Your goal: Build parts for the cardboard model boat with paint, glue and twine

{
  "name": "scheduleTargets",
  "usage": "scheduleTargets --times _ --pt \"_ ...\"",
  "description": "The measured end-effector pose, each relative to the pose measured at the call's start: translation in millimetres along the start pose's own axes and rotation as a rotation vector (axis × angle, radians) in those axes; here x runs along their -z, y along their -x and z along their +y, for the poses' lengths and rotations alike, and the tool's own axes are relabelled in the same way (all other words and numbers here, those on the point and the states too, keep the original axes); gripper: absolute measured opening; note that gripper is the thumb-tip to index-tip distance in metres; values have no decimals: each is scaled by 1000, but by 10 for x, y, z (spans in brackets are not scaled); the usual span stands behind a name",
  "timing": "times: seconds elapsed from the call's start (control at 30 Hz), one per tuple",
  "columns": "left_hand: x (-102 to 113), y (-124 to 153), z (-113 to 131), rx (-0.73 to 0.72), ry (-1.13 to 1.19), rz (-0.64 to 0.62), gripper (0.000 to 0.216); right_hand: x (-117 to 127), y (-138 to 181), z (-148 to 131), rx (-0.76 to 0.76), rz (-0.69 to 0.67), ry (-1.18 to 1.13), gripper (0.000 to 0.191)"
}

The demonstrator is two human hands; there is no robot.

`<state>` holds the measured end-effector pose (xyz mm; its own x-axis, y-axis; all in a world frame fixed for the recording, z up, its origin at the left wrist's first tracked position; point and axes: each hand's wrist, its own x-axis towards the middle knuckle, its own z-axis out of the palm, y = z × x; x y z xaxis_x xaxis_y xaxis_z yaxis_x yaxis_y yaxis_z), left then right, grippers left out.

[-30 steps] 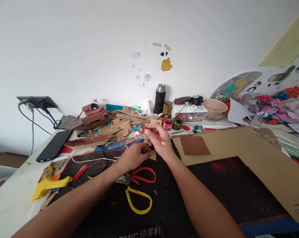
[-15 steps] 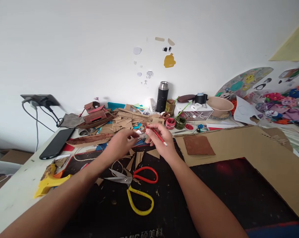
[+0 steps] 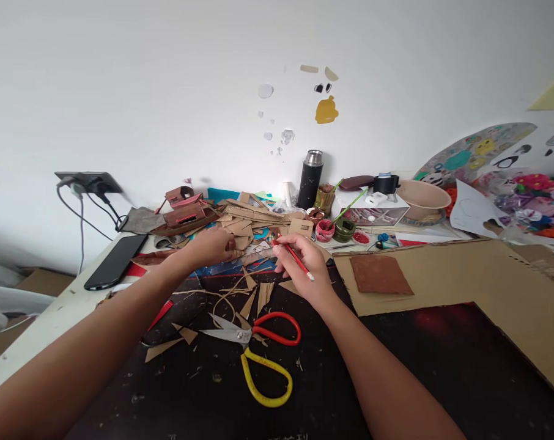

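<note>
My right hand (image 3: 302, 269) is closed on a red pencil (image 3: 295, 260) with a white end, held over the far edge of the black mat (image 3: 304, 379). My left hand (image 3: 210, 247) reaches forward into the pile of brown cardboard scraps (image 3: 244, 223), its fingers curled down on the pieces; what it grips is hidden. Thin cardboard slivers (image 3: 254, 296) and a loop of string lie between the hands. Scissors (image 3: 254, 336) with one red and one yellow handle lie on the mat in front of me.
A large cardboard sheet (image 3: 465, 275) with a brown painted square (image 3: 380, 275) lies on the right. A black phone (image 3: 116, 261) lies at the left. A black flask (image 3: 310, 179), paint pots (image 3: 334, 229), a bowl (image 3: 422, 197) and colourful paper crafts stand along the wall.
My left hand let go of the small cardboard piece near the right hand and moved forward-left into the scrap pile. The right hand kept the pencil. The view shifted left.
</note>
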<state>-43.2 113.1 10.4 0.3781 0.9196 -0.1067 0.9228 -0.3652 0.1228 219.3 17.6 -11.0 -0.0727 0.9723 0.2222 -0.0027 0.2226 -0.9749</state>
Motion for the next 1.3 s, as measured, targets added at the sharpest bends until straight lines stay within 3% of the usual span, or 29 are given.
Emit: scheduleTargets --times 0.2,0.37,0.43,0.53,0.67,0.77,1.0,1.3 --pt "-39 -50 7 -34 -45 -29 17 -12 18 -18 13 -6 45 36" --pt "128 -15 39 5 -9 -18 10 -25 23 -54 11 -10 56 32" --pt "206 72 84 35 36 61 12 -30 24 -55 16 -14 42 31" --pt "237 274 212 61 258 324 17 -38 24 -38 9 -19 31 32" --pt "109 553 462 -59 476 496 12 -49 26 -18 -15 -29 32 31" --pt "-15 692 615 -199 513 609 7 -60 33 -33 -13 -34 46 30" --pt "-287 798 744 -232 580 763 8 -103 78 -39 -27 -79 57 27" --pt "-444 802 802 -305 592 830 12 -163 107 61 -22 -142 111 21"
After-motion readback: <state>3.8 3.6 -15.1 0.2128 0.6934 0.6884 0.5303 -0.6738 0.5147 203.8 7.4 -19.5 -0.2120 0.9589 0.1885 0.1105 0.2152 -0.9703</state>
